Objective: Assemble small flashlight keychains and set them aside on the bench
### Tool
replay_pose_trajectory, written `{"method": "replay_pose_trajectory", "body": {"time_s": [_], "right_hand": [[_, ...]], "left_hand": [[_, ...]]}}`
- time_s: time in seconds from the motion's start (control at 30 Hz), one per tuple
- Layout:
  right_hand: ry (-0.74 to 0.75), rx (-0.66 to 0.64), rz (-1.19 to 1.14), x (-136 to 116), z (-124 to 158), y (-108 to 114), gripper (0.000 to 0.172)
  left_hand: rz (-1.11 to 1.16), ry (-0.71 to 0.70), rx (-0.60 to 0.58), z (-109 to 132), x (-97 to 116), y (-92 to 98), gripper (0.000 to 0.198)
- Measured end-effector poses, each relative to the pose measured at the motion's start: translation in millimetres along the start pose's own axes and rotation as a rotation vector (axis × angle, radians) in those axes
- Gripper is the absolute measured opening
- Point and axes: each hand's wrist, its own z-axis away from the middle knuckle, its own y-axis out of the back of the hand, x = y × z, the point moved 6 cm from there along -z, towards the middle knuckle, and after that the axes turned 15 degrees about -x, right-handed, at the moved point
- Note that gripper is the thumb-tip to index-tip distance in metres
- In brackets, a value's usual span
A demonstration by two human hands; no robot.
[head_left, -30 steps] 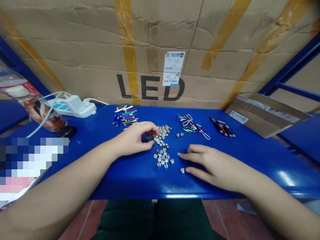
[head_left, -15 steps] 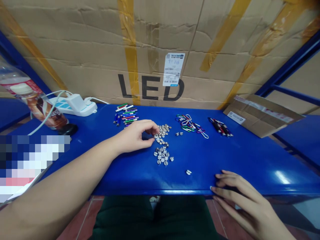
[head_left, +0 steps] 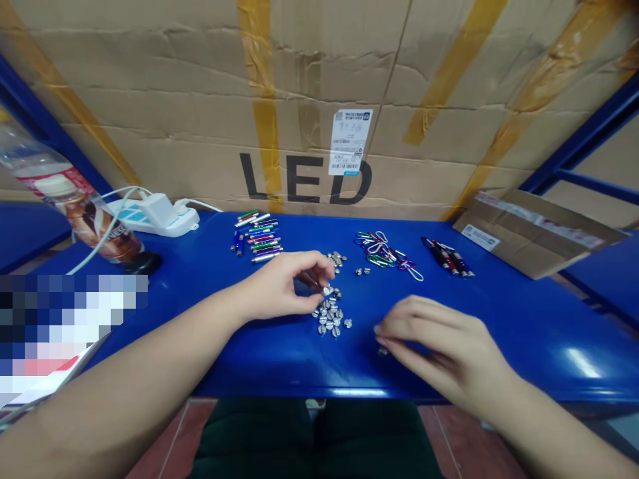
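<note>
A: so what's sitting where rn?

B: my left hand point(head_left: 282, 286) is half-curled in a loose C at the silver pieces point(head_left: 330, 325), my 12 o'clock. right hand point(head_left: 444, 339) is nearly pinched by a lone silver bit point(head_left: 383, 351), about 1. can't tell if either's gripping anything.

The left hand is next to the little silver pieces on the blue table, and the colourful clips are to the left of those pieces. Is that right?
Not quite: the colourful clips are to the right of the little silver pieces by the left hand on the blue table, as the head view shows. The rest is right.
</note>
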Motion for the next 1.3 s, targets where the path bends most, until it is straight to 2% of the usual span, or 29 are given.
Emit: {"method": "replay_pose_trajectory", "body": {"time_s": [0.17,0.37,0.67,0.8,0.87,0.97,1.03,1.1,1.17,1.23,1.3], "right_hand": [[0.015,-0.16,-0.062,22,-57,-7,0.009],[0.036,-0.195,-0.214,41,-79,-12,0.005],[0.115,-0.131,-0.205,45,-75,-25,0.006],[0.059,-0.161,-0.223,49,-67,-9,0.009],[-0.003,-0.245,-0.247,51,-60,2,0.014],[-0.12,-0.588,-0.284,52,-45,0,0.035],[-0.235,-0.723,-0.258,53,-35,-7,0.04],[-0.32,-0.78,-0.208,53,-30,-15,0.028],[-0.345,-0.821,-0.193,51,-29,-24,0.012],[-0.337,-0.827,-0.184,51,-31,-29,0.011],[-0.343,-0.763,-0.12,58,-35,-28,0.011]], "left_hand": [[0.058,-0.009,-0.001,1,-2,0.7,0.031],[0.09,-0.021,0.008,0,-1,1.0,0.028],[0.097,-0.02,0.007,0,-2,0.0,0.029],[0.084,-0.001,0.01,0,-4,0.8,0.028],[0.059,0.008,0.006,0,-4,1.1,0.028],[0.031,0.015,0.008,0,-4,1.6,0.028],[0.022,0.01,0.015,0,-3,2.1,0.027],[-0.002,0.005,0.018,-1,-2,2.6,0.026],[-0.051,0.003,0.015,-1,-1,3.2,0.024],[-0.106,-0.004,0.011,-1,1,3.8,0.022],[-0.135,-0.01,0.006,-1,2,4.2,0.021]]}}
